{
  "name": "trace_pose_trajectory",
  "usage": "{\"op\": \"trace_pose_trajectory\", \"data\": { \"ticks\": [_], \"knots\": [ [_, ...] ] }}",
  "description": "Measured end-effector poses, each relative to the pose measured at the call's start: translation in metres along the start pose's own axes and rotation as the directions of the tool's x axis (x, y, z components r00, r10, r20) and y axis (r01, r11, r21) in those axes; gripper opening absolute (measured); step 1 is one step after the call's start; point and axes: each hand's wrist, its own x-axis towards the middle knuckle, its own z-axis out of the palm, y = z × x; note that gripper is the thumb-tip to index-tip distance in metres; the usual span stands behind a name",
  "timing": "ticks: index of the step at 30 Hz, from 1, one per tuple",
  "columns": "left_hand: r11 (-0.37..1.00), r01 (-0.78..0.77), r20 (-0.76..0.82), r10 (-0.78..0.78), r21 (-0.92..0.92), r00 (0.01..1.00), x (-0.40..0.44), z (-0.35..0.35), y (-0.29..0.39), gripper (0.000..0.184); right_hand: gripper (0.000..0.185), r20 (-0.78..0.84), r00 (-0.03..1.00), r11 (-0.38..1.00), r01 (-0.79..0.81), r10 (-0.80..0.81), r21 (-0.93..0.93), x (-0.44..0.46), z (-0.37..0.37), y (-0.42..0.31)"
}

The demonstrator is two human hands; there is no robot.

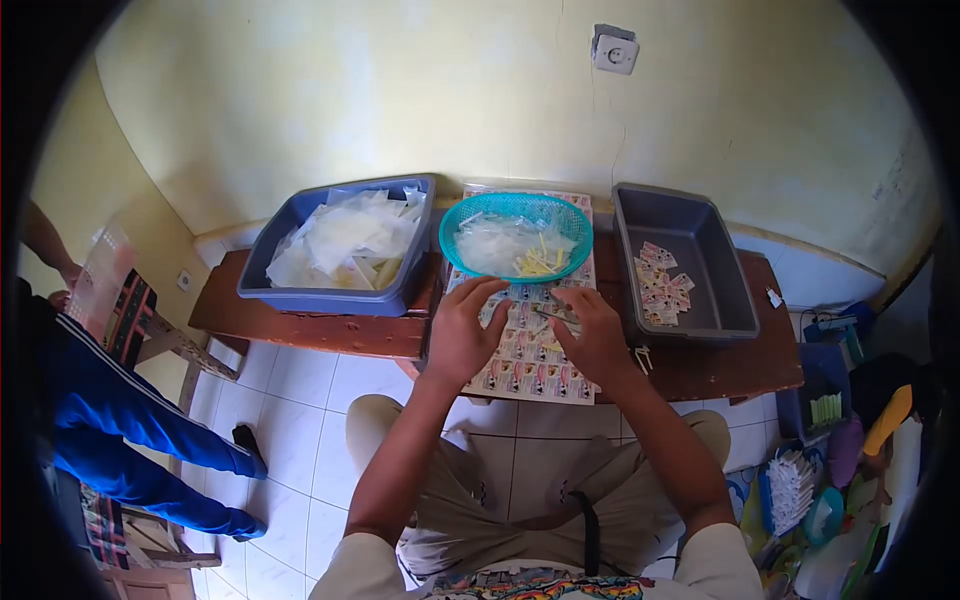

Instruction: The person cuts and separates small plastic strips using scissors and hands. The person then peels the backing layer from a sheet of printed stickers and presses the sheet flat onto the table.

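Observation:
My left hand (pixel 466 328) hovers over the left edge of a printed sheet (pixel 515 375) of small repeated labels, fingers curved and thumb apart, with nothing seen in it. Opposite it, my right hand (pixel 592 332) is above the sheet's right side, its thumb and fingers spread. Between the right thumb and forefinger shows a thin dark metal thing (pixel 553 316); its kind is unclear, and it seems to lie on the sheet. Just beyond both hands stands a turquoise basket (pixel 450 232) with clear plastic bags (pixel 495 245) and small yellow-and-white sticks (pixel 541 260).
A blue-grey tub (pixel 330 297) of translucent plastic bags (pixel 345 235) stands left on the wooden bench (pixel 310 332). To the right, a grey tub (pixel 705 245) holds cut labels (pixel 662 285). A person in blue trousers (pixel 130 420) stands left; another person's arm (pixel 878 470) shows at right.

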Motion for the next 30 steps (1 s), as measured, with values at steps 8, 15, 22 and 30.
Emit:
{"op": "trace_pose_trajectory", "data": {
  "ticks": [8, 15, 22, 30],
  "knots": [
    [0.987, 0.013, 0.026, -0.017, 0.159, 1.0, 0.01, 0.044, -0.083, 0.031, 0.048, -0.006, 1.0, 0.965, -0.009, 0.008, -0.261, 0.036, 0.04, 0.049],
    [0.959, 0.056, 0.056, -0.074, 0.278, 0.996, 0.0, 0.077, -0.121, 0.029, 0.036, 0.004, 1.0, 0.913, 0.002, 0.0, -0.407, 0.048, 0.077, 0.091],
    [0.985, 0.062, -0.058, -0.054, 0.159, 0.997, 0.006, 0.104, -0.138, 0.021, 0.029, -0.063, 0.998, 0.902, 0.0, -0.03, -0.432, 0.051, 0.082, 0.098],
    [0.985, 0.074, -0.038, -0.069, 0.157, 0.997, 0.025, 0.119, -0.15, 0.019, 0.033, -0.057, 0.998, 0.899, -0.02, -0.006, -0.437, 0.068, 0.083, 0.118]
  ]
}}
